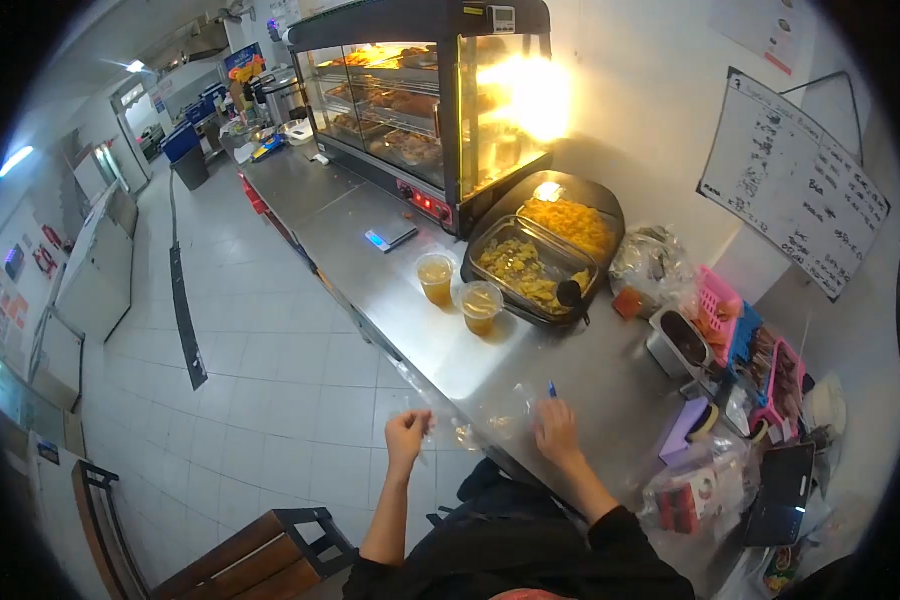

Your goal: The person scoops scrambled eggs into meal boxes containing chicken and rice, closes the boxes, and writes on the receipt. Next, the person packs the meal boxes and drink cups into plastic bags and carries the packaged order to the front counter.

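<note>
Clear plastic (506,416) reached from the worktop (615,385) into the left hand (407,437), grip narrow — the right hand (557,430), its grip unclear, sat by a blue item (553,390).

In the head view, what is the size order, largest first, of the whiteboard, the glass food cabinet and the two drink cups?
Glass food cabinet
Whiteboard
Left cup and right cup: too alike to rank

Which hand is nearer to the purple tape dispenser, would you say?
Right. The right hand is over the counter, left of the dispenser; the left hand is farther left, past the counter's front edge.
</note>
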A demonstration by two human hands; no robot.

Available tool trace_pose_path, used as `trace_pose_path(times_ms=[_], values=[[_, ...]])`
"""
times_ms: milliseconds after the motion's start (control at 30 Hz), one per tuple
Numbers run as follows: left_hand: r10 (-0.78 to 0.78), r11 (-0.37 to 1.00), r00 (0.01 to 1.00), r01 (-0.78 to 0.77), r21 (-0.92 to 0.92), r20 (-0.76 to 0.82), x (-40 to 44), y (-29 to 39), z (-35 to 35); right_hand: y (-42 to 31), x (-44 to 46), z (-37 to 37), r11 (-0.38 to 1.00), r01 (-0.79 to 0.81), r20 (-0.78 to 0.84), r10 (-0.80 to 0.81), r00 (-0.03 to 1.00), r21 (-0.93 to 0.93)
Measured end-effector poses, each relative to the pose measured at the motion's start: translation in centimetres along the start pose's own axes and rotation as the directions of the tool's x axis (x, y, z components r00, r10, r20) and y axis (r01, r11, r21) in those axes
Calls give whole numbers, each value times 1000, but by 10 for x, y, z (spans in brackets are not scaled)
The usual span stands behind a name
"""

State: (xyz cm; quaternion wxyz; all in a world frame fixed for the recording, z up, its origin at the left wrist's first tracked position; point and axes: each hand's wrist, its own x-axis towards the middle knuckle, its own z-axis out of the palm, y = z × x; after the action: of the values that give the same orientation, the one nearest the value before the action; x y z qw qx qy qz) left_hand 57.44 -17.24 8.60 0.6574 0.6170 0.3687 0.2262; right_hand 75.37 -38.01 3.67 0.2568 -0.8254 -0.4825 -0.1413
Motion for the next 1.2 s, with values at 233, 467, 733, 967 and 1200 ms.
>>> trace_pose_path(times_ms=[233,467,733,967,1200], values=[[-255,790,887,420,-446,384,28,4,24,92,-9,2,890,-260,-87,245,966,-376],[-20,998,903,44,-46,429,57,66,96,-26,114,-82,714,-256,-38,368,929,652],[108,921,739,177,-347,665,71,95,129,-41,113,-73,259,-304,111,567,817,917],[163,948,603,124,-294,781,90,88,137,-44,125,-97,632,-323,-39,490,871,705],[400,871,501,-468,-148,768,106,124,137,-47,121,-105,711,-468,-344,680,647,525]])
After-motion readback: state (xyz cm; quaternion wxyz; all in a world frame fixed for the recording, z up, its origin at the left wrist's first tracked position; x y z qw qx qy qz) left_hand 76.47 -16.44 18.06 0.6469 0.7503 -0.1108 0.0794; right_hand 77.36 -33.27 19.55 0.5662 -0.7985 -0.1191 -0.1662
